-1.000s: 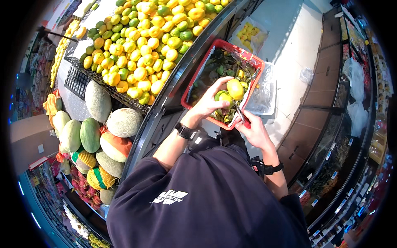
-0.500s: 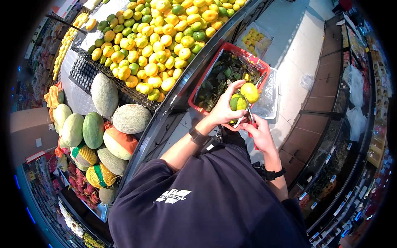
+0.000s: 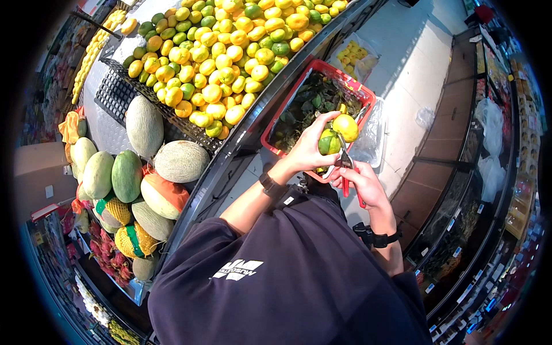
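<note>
Melons: far off to the left I see a pile of melons [image 3: 126, 175], smooth green ones against pale netted ones, one partly wrapped in orange.
Pink fruit: a bunch of spiky pink fruit [image 3: 109, 253] lies just below the melons.
Black crate: a black lattice crate [image 3: 112, 95] sits on the metal counter, just above the melons.
Citrus heap: yellow and green fruit [image 3: 224, 63] are spread thick across the stand, right up to its dark edge.
Left hand: the person's left hand [image 3: 307, 150], dark band at the wrist, is closed around a green-and-yellow citrus [image 3: 329, 144], thumb below.
Red basket: under the hands stands a red basket [image 3: 361, 87] full of dark green leaves [image 3: 305, 106].
Second fruit: a yellow citrus [image 3: 345, 127] sits against the held one, over the basket; I cannot tell whether a stem joins them.
Clippers: red-handled clippers [image 3: 345, 160] point up, their tips at the two fruits; how wide the blades stand I cannot tell.
Right hand: the right hand [image 3: 368, 185] grips the handles, which are spread apart.
Clear tub: a tub with clear plastic [image 3: 374, 135] rests on the floor just beside the basket.
Cabinets: brown cabinets [image 3: 438, 135] line the right side, white plastic bags [image 3: 490, 109] hanging beyond.
</note>
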Demonstrator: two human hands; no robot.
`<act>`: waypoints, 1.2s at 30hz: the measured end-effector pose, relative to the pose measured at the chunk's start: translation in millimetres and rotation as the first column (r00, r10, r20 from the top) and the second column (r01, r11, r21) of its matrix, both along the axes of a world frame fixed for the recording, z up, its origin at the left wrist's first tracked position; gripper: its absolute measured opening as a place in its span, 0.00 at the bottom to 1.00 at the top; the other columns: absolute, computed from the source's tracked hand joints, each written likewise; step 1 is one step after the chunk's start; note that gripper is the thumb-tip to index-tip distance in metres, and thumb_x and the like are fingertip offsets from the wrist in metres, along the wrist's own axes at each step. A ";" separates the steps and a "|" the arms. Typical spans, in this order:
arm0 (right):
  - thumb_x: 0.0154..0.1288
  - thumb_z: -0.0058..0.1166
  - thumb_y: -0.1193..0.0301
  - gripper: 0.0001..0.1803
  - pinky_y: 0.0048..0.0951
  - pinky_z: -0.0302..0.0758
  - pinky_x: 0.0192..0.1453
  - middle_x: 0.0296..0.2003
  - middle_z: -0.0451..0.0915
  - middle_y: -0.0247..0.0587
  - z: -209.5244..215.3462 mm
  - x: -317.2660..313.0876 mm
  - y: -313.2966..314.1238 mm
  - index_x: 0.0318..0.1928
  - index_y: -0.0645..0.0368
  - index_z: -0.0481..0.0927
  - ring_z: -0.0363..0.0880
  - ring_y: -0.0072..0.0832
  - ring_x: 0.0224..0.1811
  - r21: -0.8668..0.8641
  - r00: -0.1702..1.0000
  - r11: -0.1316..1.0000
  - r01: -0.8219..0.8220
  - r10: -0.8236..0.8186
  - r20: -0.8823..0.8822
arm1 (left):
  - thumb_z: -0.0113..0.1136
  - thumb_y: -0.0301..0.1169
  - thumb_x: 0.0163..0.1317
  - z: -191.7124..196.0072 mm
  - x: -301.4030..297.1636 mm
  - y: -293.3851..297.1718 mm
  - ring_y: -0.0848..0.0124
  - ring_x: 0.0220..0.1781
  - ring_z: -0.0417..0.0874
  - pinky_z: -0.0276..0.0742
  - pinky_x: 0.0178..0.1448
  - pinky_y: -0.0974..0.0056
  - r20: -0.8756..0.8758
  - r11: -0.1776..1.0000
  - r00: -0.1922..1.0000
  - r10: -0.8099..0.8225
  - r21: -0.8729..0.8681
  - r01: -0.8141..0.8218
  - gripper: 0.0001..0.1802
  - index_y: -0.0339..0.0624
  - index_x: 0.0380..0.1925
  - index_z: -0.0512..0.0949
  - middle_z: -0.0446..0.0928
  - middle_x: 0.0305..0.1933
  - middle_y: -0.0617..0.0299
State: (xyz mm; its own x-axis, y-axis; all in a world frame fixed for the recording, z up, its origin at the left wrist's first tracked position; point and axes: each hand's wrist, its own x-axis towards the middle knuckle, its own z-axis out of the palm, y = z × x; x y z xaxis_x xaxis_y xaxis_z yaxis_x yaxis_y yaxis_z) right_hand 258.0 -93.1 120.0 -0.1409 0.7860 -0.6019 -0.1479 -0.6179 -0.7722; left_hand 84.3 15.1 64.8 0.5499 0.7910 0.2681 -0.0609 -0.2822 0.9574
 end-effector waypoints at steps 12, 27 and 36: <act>0.71 0.52 0.69 0.13 0.24 0.77 0.29 0.23 0.81 0.36 4.0 -9.1 17.6 0.31 0.64 0.80 0.81 0.22 0.22 0.005 0.998 1.000 -0.006 0.006 0.066 | 0.72 0.34 0.42 -6.8 -6.6 11.9 0.56 0.66 0.73 0.67 0.70 0.58 -0.039 1.000 0.999 -0.024 -0.007 0.024 0.50 0.37 0.68 0.62 0.70 0.64 0.48; 0.70 0.52 0.71 0.12 0.23 0.72 0.23 0.20 0.77 0.34 -10.1 -7.0 13.5 0.28 0.63 0.77 0.75 0.20 0.18 -0.053 0.982 0.998 -0.015 0.025 0.187 | 0.76 0.32 0.44 -25.7 -0.4 11.5 0.66 0.70 0.67 0.62 0.74 0.61 0.274 0.882 0.946 -0.172 -0.384 0.272 0.51 0.42 0.70 0.62 0.67 0.66 0.58; 0.63 0.58 0.72 0.08 0.35 0.76 0.33 0.23 0.81 0.47 -6.8 -17.0 8.1 0.37 0.66 0.80 0.82 0.36 0.26 0.227 0.813 0.960 -0.164 0.001 0.582 | 0.76 0.25 0.45 -39.7 2.7 5.1 0.59 0.63 0.77 0.75 0.66 0.57 0.607 0.667 0.793 -0.044 -0.573 0.476 0.52 0.45 0.71 0.59 0.67 0.66 0.54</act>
State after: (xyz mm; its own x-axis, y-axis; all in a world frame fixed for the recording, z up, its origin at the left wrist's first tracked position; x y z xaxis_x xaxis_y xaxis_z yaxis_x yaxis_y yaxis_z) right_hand 241.0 -85.0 113.1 0.0927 0.9231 -0.3733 0.4126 -0.3768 -0.8293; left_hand 86.9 20.2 25.2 0.7111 0.7026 0.0280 -0.5460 0.5266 0.6516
